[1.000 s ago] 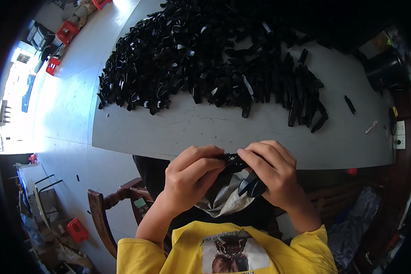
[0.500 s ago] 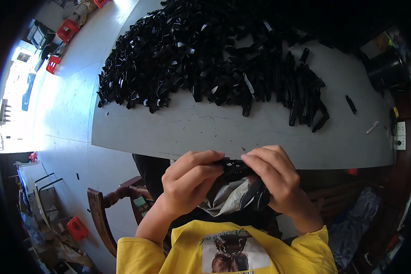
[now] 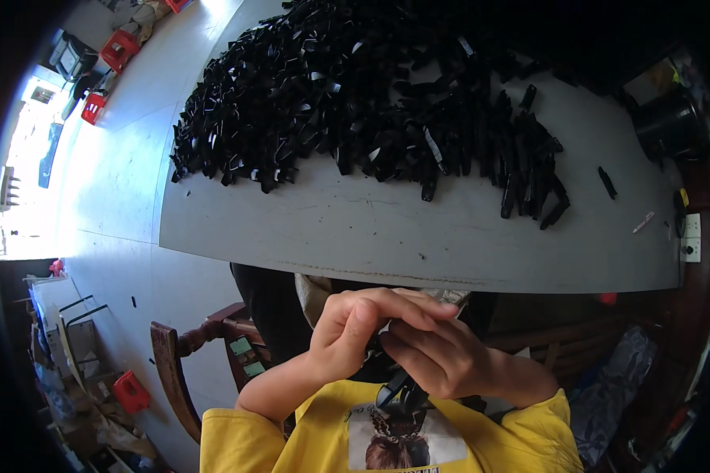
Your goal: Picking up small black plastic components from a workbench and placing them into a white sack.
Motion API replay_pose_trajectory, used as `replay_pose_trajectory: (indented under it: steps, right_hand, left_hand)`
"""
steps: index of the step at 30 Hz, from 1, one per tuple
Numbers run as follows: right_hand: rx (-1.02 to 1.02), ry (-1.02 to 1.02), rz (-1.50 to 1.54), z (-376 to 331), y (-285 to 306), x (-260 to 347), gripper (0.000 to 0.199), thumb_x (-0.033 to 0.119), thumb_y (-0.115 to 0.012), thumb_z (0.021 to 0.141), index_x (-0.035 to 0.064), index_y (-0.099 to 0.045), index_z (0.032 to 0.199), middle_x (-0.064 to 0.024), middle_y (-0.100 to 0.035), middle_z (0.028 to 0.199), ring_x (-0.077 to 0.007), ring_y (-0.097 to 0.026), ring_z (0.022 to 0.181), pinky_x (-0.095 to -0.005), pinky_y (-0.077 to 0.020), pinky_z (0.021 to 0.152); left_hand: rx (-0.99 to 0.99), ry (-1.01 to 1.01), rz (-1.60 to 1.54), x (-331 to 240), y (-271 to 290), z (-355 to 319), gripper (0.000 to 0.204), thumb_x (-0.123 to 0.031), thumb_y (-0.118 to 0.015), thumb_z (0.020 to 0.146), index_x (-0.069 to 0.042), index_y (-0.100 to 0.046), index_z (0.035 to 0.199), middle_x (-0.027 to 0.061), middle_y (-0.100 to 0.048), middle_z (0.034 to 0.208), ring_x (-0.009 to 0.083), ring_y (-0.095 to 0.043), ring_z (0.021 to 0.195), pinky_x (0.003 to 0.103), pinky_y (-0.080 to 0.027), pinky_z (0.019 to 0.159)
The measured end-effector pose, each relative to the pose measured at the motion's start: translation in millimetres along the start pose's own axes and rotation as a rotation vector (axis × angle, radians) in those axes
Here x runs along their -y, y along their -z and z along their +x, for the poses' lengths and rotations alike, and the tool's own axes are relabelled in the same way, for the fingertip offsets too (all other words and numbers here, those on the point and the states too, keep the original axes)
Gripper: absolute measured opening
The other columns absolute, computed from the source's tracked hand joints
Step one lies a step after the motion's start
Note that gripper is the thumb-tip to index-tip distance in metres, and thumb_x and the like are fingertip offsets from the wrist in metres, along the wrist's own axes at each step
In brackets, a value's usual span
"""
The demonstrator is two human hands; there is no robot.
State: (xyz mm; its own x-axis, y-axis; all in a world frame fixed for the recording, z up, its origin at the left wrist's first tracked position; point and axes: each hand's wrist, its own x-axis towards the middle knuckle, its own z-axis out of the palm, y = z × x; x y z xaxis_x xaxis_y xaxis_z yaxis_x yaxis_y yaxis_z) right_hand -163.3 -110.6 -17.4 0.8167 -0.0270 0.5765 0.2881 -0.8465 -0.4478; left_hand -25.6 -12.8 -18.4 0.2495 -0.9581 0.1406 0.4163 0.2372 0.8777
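Both hands meet just off the table's near edge, in front of my yellow shirt. My left hand (image 3: 345,331) is curled, its fingers reaching over the fingers of my right hand; anything in its grasp is hidden. Bent inward beneath them, my right hand (image 3: 443,359) closes on black plastic pieces (image 3: 402,392), whose narrow ends stick out below the palm. How many there are cannot be made out. A large heap of similar black plastic pieces (image 3: 308,102) covers the far part of the grey table (image 3: 331,229).
One loose black piece (image 3: 607,182) and a pale pen-like stick (image 3: 644,222) lie on the table's right. A black bucket (image 3: 669,126) stands at the far right. Left of me is a wooden chair (image 3: 170,363). Red stools (image 3: 120,51) stand on the floor beyond.
My hands have come together and lower, toward my chest. The black piece stretched between my fingertips is now mostly covered by my hands, and the left fingers overlap the right.
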Motion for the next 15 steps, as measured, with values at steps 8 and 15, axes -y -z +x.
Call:
replay_pose_trajectory:
  steps: [8,15]
  right_hand:
    - [0.053,-0.02,0.056,1.2,-8.2,5.8,0.023,0.002,-0.062,0.074,-0.0088,-0.063,0.095,-0.0162,-0.063,0.094,-0.0279,-0.062,0.087,-0.0348,-0.0538,0.08]
    - [0.35,-0.406,0.153,-19.8,-26.7,-6.2,0.06,0.007,-0.078,0.062,-0.0029,-0.057,0.118,-0.0175,-0.052,0.12,-0.0344,-0.053,0.111,-0.0417,-0.0466,0.092]
  left_hand:
    - [0.03,0.048,0.056,12.4,4.4,-8.9,0.053,-0.034,-0.029,0.103,0.007,-0.063,0.096,0.0222,-0.066,0.105,0.032,-0.063,0.102,0.04,-0.047,0.093]
    - [-0.374,-0.355,1.619,-1.6,84.2,23.5,0.027,0.007,-0.06,0.078,0.0,-0.062,0.104,0.0165,-0.06,0.105,0.0351,-0.059,0.096,0.039,-0.05,0.079]
